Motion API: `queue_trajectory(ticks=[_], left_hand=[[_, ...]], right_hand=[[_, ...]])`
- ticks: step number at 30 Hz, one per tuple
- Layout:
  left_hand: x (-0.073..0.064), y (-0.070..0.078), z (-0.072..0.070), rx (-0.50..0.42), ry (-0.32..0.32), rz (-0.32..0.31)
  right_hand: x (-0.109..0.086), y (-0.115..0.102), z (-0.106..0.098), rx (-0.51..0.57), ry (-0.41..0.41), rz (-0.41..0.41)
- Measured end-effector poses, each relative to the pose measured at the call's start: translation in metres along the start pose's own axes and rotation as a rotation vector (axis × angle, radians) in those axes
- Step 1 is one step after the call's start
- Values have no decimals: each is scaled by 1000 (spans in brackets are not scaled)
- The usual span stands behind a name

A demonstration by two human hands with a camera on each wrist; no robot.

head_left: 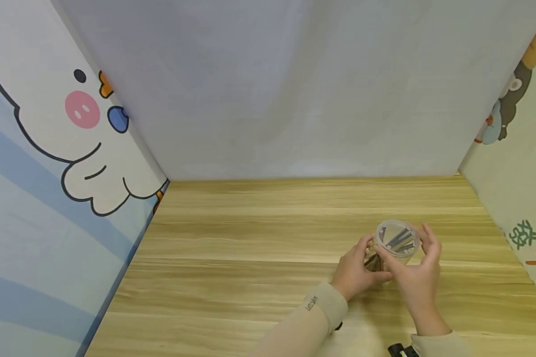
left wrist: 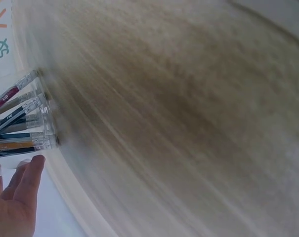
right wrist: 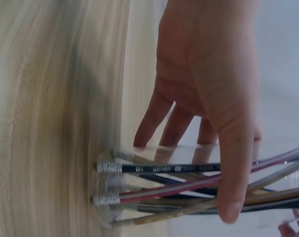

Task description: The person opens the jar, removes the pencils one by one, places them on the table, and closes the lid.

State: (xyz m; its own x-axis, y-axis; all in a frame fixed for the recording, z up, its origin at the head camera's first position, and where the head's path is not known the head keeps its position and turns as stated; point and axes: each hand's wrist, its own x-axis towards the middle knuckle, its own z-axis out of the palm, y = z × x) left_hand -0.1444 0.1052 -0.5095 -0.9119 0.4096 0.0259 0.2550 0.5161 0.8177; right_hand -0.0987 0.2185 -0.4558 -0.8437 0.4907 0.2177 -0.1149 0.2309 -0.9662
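Observation:
A clear plastic pencil jar (head_left: 398, 255) with a round rim stands over the right part of the table, held between both hands. My left hand (head_left: 355, 270) grips its side low down, thumb toward me. Higher up, my right hand (head_left: 417, 277) holds the jar near the rim, thumb in front and fingers around the far side. Several pencils (right wrist: 179, 187) in black, dark red and gold-brown lean inside. Their metal-banded ends point down at the jar's base, close to the wood in the right wrist view. Left-hand fingers (left wrist: 28, 182) lie along the wall in the left wrist view.
The wood-grain table (head_left: 250, 238) spreads left of the hands. A plain pale panel (head_left: 295, 99) closes off the back. Printed cartoon panels stand at the left (head_left: 85, 148) and right (head_left: 513, 198). A small black item (head_left: 402, 350) shows beside the right cuff.

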Motion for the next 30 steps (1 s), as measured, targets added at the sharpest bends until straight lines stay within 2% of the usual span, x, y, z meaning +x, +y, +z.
queue_trajectory(ticks=[5,10,16,26,28,30], left_hand=[[0,1,0,-3,13,10],[0,3,-1,-29,18,5],[-1,3,-2,-64,-5,-3],[0,3,-2,-114,-33,-25],[0,3,-3,-107,-33,-17],[0,3,-3,-96,-30,-8]], right_hand=[[6,1,-6,15,-23,-2],[13,5,-15,55,-114,-4],[22,11,-27,273,-300,-102],[46,20,-41,460,-634,-222],[46,20,-40,482,-651,-230],[41,20,-38,487,-620,-224]])
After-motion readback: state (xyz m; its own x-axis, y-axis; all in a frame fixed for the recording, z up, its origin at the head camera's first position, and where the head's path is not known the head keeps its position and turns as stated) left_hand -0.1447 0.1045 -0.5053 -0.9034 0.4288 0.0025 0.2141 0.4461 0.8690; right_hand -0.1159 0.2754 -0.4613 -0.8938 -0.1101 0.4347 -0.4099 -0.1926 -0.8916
